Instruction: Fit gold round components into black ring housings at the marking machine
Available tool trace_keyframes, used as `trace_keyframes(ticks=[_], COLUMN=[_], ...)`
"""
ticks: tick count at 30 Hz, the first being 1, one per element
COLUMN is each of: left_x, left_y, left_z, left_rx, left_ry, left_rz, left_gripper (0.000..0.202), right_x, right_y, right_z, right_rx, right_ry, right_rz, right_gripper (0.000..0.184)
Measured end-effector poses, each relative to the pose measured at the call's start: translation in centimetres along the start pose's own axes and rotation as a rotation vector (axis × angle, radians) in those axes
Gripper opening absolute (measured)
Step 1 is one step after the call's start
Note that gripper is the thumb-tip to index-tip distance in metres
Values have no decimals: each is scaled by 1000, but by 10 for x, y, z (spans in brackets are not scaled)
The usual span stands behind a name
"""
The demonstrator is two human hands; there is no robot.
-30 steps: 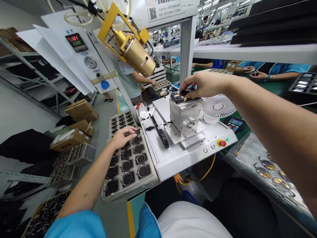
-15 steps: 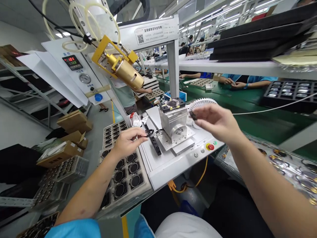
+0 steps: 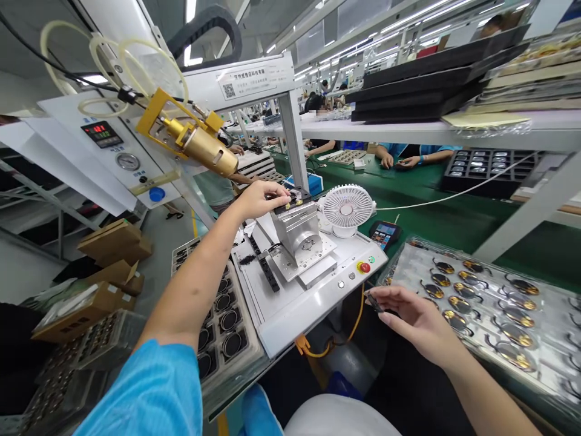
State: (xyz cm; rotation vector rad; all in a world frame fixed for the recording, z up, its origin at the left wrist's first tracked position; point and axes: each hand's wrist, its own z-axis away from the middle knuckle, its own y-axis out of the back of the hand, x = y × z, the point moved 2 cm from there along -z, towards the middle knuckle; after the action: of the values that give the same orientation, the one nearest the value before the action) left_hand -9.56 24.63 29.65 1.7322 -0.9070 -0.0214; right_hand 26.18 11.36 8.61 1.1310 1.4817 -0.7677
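My left hand (image 3: 262,200) reaches to the black fixture (image 3: 299,197) on top of the silver metal block (image 3: 299,233). Its thumb and fingers are closed at the fixture's left side, and whatever is between them is mostly hidden. Lower down on the right, my right hand (image 3: 411,315) pinches a small dark part (image 3: 374,302) between thumb and fingers, in front of the machine's base. A tangle of small black pieces (image 3: 247,260) lies on the white base (image 3: 313,297), left of a black strip (image 3: 265,266).
A gold dispenser head (image 3: 209,150) hangs above left of the fixture. A white fan (image 3: 347,209) stands behind the base. Trays of round parts lie at left (image 3: 227,351) and right (image 3: 481,303). A red button (image 3: 364,267) sits on the front edge. Co-workers' hands (image 3: 402,161) appear across the green bench.
My left hand has moved up and forward to the fixture. My right hand has come down and back from beside the fan with the small dark part. The view has shifted.
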Motion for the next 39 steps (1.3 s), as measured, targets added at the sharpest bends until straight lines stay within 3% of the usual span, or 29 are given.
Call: trace_keyframes(ticks=[4, 7, 11, 16, 19, 23, 26, 28, 30, 33, 35, 37, 39], left_x=[8, 15, 16, 19, 36, 75, 98, 103, 100, 92, 92, 94, 95], left_y=[-1, -8, -17, -11, -5, -19, -59, -101, -153, -229, -268, -294, -307], left_z=[9, 21, 27, 35, 65, 139, 199, 230, 250, 262, 259, 251, 243], left_rx=[43, 43, 8, -96, -68, -112, -244, -286, -288, -82, 57, 155, 198], left_ry=[-10, -5, -33, 3, -9, -56, 35, 164, 378, 655, 700, 682, 660], left_rz=[-77, -145, -264, -263, -260, -218, 10, 208, 392, 812, 1110, 1342, 1485], left_gripper=[38, 49, 74, 85, 83, 72, 66, 58, 49, 46, 52, 57, 60], right_x=[33, 62, 88, 84, 80, 81, 78, 73, 67, 56, 50, 49, 52], right_y=[18, 24, 15, -2, -4, -2, 3, 5, 4, -15, -36, -56, -69], right_z=[22, 21, -11, -61, -72, -74, -75, -70, -55, -18, 9, 30, 42], right_rx=[33, 39, -24, -65, -71, -80, -60, -58, -60, -103, -166, -184, -134], right_ry=[-127, -236, -391, -469, -486, -513, -527, -551, -531, -339, -162, -42, -1], right_rz=[6, 25, 159, 425, 516, 477, 440, 444, 448, 272, 92, -1, -10], right_gripper=[41, 52, 83, 99, 103, 107, 110, 105, 96, 82, 81, 86, 92])
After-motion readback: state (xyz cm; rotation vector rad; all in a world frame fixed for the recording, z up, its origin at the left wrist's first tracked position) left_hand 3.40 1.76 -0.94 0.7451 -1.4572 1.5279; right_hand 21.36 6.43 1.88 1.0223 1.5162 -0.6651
